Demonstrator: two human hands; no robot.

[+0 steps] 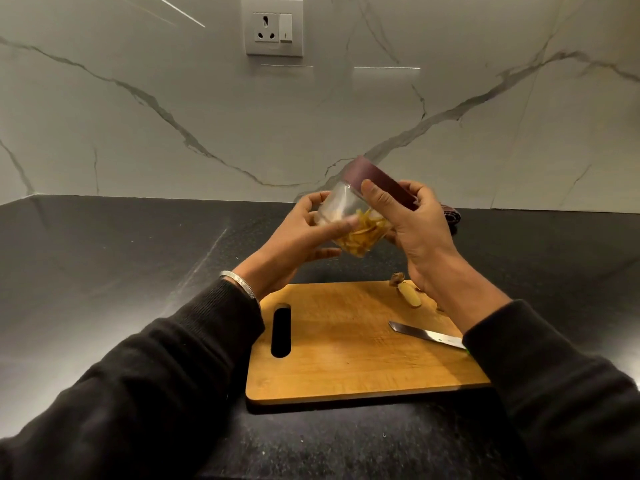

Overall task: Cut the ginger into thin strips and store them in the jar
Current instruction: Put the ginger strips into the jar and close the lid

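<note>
A clear glass jar with yellow ginger strips in its bottom is held tilted above the counter, its dark maroon lid pointing up and right. My left hand grips the jar's body from the left. My right hand grips the lid, thumb across its edge. Below lies a wooden cutting board with a leftover ginger piece near its far edge and a knife at its right, handle hidden under my right sleeve.
The board rests on a black stone counter against a white marbled wall with a socket. A dark cloth peeks out behind my right hand.
</note>
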